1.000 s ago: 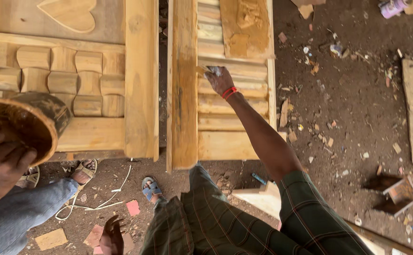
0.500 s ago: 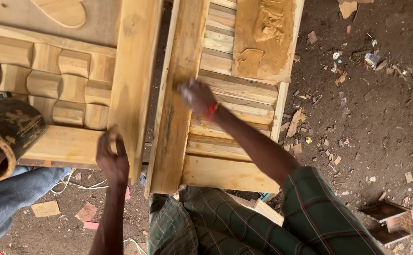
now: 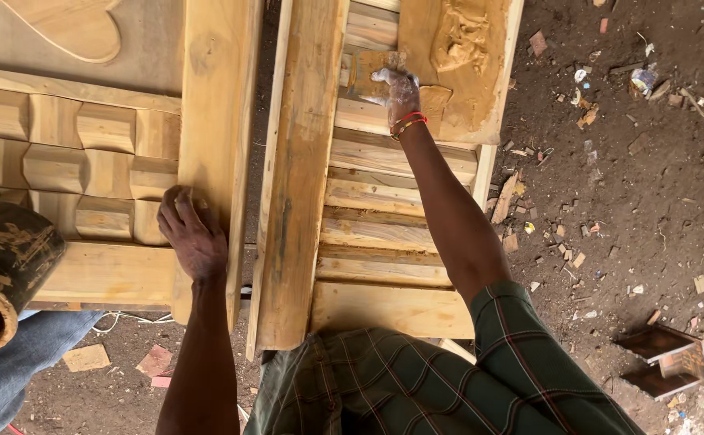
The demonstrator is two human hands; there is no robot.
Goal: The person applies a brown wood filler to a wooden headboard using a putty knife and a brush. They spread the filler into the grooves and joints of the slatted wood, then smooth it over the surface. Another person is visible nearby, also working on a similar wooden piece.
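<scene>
1. Two wooden door panels lie flat, side by side: left panel (image 3: pixel 215 121) with carved blocks and a heart relief, right panel (image 3: pixel 300 185) with horizontal slats.
2. Right hand (image 3: pixel 396 87), smeared pale, pinches a small flat scraper (image 3: pixel 366 74) between thumb and fingers; blade pressed on a slat near the far end of the right panel.
3. One board (image 3: pixel 457 64) rests across the far right corner of the right panel, carrying one lump of tan wood filler (image 3: pixel 458 36) and a thinner smear below it.
4. Red and orange bands (image 3: pixel 407 123) circle the right wrist.
5. Left hand (image 3: pixel 191 234) lies palm down, fingers spread, on the near end of the left panel's right stile, holding nothing.
6. One dark round container (image 3: pixel 6 258) at the left edge, gripped by another person; contents cannot be told.
7. Wood chips (image 3: pixel 561 242) scattered over the dirt floor, right of the panels.
</scene>
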